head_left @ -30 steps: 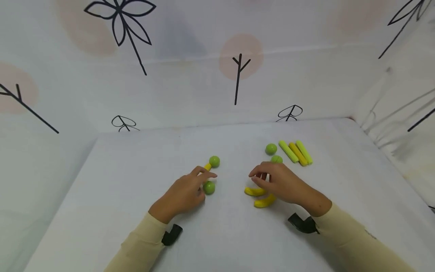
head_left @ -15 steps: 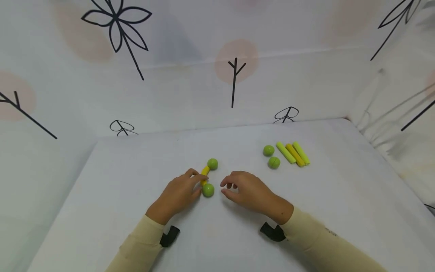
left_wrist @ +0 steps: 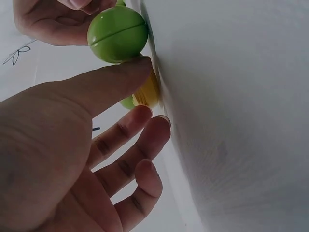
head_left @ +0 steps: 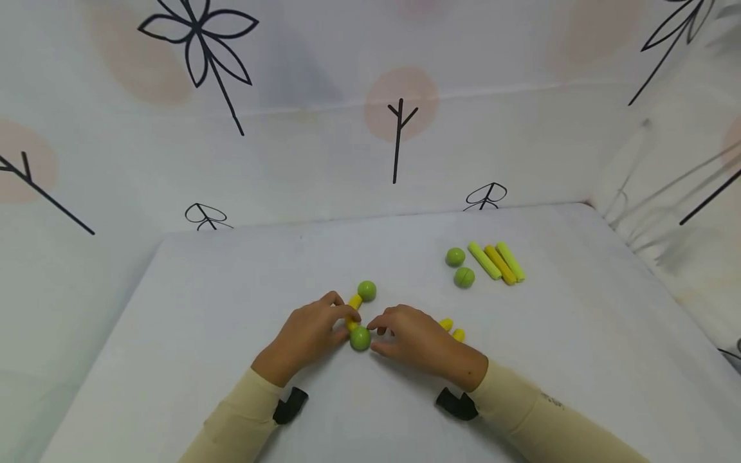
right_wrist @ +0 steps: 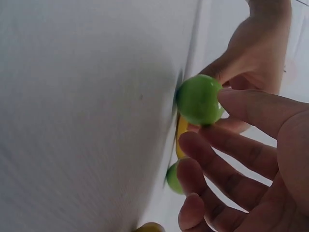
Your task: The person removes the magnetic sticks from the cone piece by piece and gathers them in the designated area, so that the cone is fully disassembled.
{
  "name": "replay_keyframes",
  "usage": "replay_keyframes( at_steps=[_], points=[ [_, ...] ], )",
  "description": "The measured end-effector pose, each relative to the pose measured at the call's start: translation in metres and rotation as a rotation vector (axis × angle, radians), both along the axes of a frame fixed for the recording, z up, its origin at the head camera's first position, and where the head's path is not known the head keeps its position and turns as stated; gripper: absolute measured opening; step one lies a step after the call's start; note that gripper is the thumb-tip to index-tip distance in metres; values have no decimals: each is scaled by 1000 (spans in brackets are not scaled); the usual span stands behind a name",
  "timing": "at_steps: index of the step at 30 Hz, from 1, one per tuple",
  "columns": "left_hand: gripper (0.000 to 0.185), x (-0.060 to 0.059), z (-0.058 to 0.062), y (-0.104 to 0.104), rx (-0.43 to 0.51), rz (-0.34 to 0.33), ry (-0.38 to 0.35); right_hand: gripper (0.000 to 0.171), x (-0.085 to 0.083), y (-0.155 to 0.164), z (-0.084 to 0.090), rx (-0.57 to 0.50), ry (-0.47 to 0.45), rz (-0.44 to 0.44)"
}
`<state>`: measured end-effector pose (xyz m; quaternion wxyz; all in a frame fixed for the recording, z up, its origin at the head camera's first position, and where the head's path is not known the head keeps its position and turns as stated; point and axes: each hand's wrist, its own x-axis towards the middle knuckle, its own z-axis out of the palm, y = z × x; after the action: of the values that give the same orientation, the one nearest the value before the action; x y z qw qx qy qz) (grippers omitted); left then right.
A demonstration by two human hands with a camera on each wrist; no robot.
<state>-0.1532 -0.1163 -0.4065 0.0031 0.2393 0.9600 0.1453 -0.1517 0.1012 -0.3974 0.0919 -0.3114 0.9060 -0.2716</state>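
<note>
Two hands meet over a green ball (head_left: 360,338) at the near middle of the white table (head_left: 231,289). The left hand (head_left: 307,334) pinches a short yellow rod (head_left: 354,303) between thumb and forefinger; the rod joins the near ball to a second green ball (head_left: 366,290) just behind it. The right hand (head_left: 413,339), which half a second ago hovered beside the ball with fingers apart, now touches it from the right, thumb and fingertips curled against its side in a light grip. The ball pair sits slightly nearer the person than before. Two yellow tips (head_left: 451,329) show just behind the right hand; what they belong to is likely the curved yellow pieces seen a second ago, though the hand hides most of them. Further right and back lie two more green balls (head_left: 459,267) beside three sticks (head_left: 496,261), unmoved.
</note>
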Motion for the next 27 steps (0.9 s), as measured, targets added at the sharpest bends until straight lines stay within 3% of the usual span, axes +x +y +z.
replay_keyframes(
  at_steps=[12, 24, 27],
  points=[
    [21, 3, -2, 1, 58, -60, -29, 30, 8, -6, -2, 65, 48, -39],
    [20, 5, 1, 3, 44, -62, -44, 32, 7, -5, 0, 109, 97, -34],
    [20, 4, 0, 3, 40, -57, -58, 33, 2, 2, 6, 94, 105, -81]
  ],
)
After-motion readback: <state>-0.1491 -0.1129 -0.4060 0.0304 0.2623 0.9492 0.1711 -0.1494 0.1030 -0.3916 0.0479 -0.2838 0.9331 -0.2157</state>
